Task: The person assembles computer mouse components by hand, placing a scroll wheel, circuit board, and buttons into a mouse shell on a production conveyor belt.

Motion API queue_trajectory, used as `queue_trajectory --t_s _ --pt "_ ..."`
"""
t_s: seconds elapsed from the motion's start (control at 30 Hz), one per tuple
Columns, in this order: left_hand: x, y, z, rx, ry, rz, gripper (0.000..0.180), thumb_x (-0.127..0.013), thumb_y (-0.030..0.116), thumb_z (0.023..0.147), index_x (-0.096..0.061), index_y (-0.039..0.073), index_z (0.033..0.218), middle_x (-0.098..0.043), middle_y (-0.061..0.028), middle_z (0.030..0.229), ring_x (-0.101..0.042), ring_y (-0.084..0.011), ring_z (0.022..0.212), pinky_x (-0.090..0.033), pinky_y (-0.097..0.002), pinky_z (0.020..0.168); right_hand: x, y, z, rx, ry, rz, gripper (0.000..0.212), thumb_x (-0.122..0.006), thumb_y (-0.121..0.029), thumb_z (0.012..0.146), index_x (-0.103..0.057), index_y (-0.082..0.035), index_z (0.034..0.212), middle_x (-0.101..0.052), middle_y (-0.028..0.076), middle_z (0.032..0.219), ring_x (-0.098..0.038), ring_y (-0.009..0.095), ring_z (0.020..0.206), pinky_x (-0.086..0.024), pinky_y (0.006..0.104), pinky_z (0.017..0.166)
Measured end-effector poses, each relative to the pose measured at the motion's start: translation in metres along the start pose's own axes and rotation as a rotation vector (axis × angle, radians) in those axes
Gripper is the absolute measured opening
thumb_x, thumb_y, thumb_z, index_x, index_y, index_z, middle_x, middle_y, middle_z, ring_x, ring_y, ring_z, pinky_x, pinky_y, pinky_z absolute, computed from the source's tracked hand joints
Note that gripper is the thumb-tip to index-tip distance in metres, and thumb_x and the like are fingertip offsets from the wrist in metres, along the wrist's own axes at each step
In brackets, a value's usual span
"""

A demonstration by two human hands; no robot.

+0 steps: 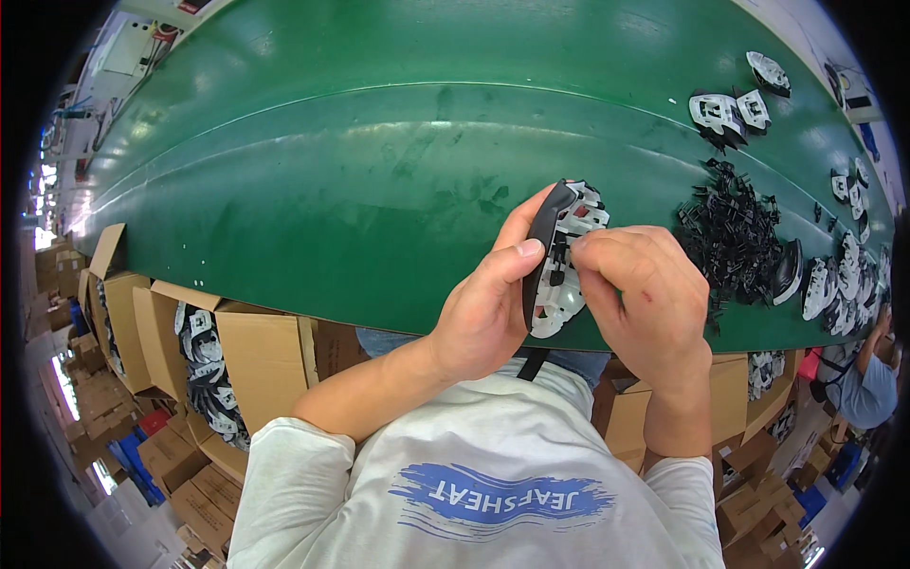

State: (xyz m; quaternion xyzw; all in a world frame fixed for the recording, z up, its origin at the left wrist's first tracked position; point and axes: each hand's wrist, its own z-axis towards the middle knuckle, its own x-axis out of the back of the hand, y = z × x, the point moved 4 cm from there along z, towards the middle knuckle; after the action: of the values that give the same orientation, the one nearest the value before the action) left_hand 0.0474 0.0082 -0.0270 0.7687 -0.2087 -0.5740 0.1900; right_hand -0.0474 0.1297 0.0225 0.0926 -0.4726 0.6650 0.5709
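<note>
My left hand [482,308] grips a curved plastic shell [561,294], black along its outer side and white with black fittings on its inner face. The shell is held on edge above the near side of the green table, its inner face toward my right hand. My right hand [652,294] is closed in a pinch, its fingertips against the black fittings at the shell's middle. Whatever is between those fingertips is hidden. Right of this hand, a heap of small black plastic clips [725,232] lies on the table.
White-and-black shells [718,114] lie at the far right of the green table [332,190], more [844,284] along its right end. Cardboard boxes [261,346] with similar parts stand against the near edge on both sides. Another person [864,379] is at the right rim.
</note>
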Motion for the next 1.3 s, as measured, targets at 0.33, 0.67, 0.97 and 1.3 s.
queue_trajectory --t_s 0.33,0.67,0.97,1.3 --pt "-0.001 -0.006 -0.002 0.018 -0.006 0.116 0.07 -0.042 0.037 0.106 -0.026 0.011 0.17 -0.046 -0.0117 0.163 -0.048 -0.0245 0.149 -0.04 -0.0438 0.123 0.002 0.001 -0.015 -0.026 0.09 0.038 0.034 -0.081 0.005 0.083 -0.071 -0.006 0.113 -0.076 0.011 0.107 -0.074 0.031 0.093 -0.06 0.0386 0.083" --pt "-0.007 -0.005 -0.009 0.111 -0.011 0.088 0.069 -0.052 0.026 0.105 -0.026 0.007 0.167 -0.05 -0.0148 0.158 -0.052 -0.0264 0.146 -0.046 -0.0449 0.12 0.003 0.018 -0.035 -0.441 0.247 0.296 0.041 -0.08 0.0 0.088 -0.07 -0.001 0.128 -0.068 0.02 0.136 -0.068 0.026 0.117 -0.058 0.0346 0.089" --pt "0.005 -0.022 -0.009 -0.167 0.159 0.592 0.059 -0.046 -0.006 0.098 -0.041 -0.003 0.157 -0.06 -0.0142 0.143 -0.06 -0.0194 0.13 -0.047 -0.0343 0.112 -0.021 0.007 -0.046 -0.509 0.063 0.402 0.072 -0.068 0.004 0.086 -0.048 0.003 0.155 -0.061 0.022 0.144 -0.069 0.03 0.124 -0.059 0.0385 0.1" --pt "0.018 -0.03 -0.016 -0.315 0.177 0.827 0.06 -0.048 -0.006 0.096 -0.043 0.0 0.156 -0.062 -0.0204 0.141 -0.065 -0.0273 0.127 -0.052 -0.0371 0.107 -0.036 0.001 -0.059 -0.568 0.035 0.346 0.084 -0.066 0.008 0.085 -0.036 0.001 0.164 -0.05 0.018 0.16 -0.068 0.025 0.12 -0.058 0.036 0.1"
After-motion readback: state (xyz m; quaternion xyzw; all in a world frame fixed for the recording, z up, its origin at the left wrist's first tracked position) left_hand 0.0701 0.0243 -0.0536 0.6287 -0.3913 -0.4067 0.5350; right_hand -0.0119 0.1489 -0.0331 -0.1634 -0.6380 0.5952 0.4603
